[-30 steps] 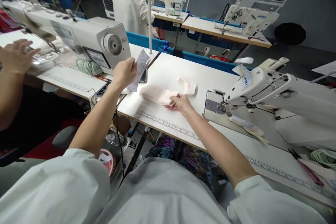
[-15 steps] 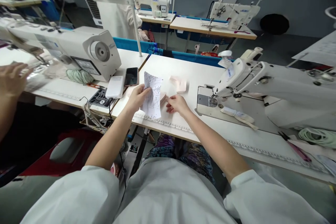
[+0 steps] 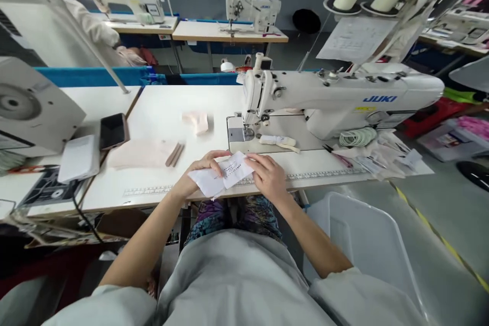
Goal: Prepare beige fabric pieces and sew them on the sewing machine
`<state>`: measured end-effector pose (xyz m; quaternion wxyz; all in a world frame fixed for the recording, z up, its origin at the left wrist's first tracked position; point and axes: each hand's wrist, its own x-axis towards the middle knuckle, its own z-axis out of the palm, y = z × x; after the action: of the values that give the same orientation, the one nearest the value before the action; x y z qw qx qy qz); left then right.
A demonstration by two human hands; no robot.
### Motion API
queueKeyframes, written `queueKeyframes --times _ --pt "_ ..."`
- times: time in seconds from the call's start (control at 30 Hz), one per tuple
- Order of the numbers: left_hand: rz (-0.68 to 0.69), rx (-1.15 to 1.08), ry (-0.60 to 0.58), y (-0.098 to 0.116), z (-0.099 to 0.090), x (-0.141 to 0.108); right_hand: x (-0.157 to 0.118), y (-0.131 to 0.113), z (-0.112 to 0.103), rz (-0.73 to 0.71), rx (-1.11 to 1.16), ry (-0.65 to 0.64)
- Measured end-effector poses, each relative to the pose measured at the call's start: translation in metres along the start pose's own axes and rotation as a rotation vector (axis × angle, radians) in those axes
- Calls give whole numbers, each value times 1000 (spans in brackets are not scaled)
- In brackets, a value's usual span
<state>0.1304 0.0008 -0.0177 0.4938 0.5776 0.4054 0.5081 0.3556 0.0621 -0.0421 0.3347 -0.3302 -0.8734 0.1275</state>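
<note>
A white printed paper [image 3: 237,169], creased or folded, is held over the table's front edge. My left hand [image 3: 204,170] grips its left part, fingers closed on it. At its right end my right hand [image 3: 267,175] pinches the paper between thumb and fingers. Pale pink fabric pieces [image 3: 141,154] lie on the white table [image 3: 160,107] left of my hands, their folded edges facing right. A smaller pink piece [image 3: 198,122] lies farther back. Just behind my right hand stands the sewing machine [image 3: 298,91], with a tied cream strip [image 3: 278,141] on its bed.
A phone [image 3: 113,131] and a white power bank [image 3: 79,158] lie at the left beside another machine [image 3: 30,107]. Snips [image 3: 339,157] and green cord [image 3: 358,137] are at the right. A plastic bin [image 3: 359,234] stands below right. A person's sleeve [image 3: 91,23] shows at the back left.
The view has turned right. The paper, earlier upright in my left hand, is now lower and creased. My right hand has left the pink pieces and taken the paper's other end.
</note>
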Motion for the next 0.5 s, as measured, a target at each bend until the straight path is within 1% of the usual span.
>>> queueKeyframes --times 0.1,0.17,0.2,0.23,0.27,0.3,0.33,0.37,0.4,0.43,0.5 --pt "-32 218 -108 -9 -15 12 -6 20 -7 -49 -162 -27" --pt "-45 324 -128 -9 -27 17 -7 25 -7 -84 -244 -73" --pt "-49 383 -107 -7 -34 18 -7 25 -7 -98 -281 -96" --pt "-51 443 -59 -3 -39 17 -7 25 -6 -109 -316 -118" --pt "-48 517 24 2 -41 14 -6 23 -5 -118 -348 -138" --pt "-34 607 132 8 -40 9 -5 22 -5 -125 -378 -156" --pt "-6 696 238 14 -35 3 -4 20 -4 -130 -404 -173" --pt "42 841 326 19 -26 -4 -2 18 -4 -135 -425 -187" --pt "116 997 360 22 -13 -10 0 17 -3 -140 -442 -200" --pt "199 1079 288 22 3 -16 1 15 -3 -144 -453 -210" --pt "270 1190 18 15 36 -21 4 14 -2 -152 -459 -223"
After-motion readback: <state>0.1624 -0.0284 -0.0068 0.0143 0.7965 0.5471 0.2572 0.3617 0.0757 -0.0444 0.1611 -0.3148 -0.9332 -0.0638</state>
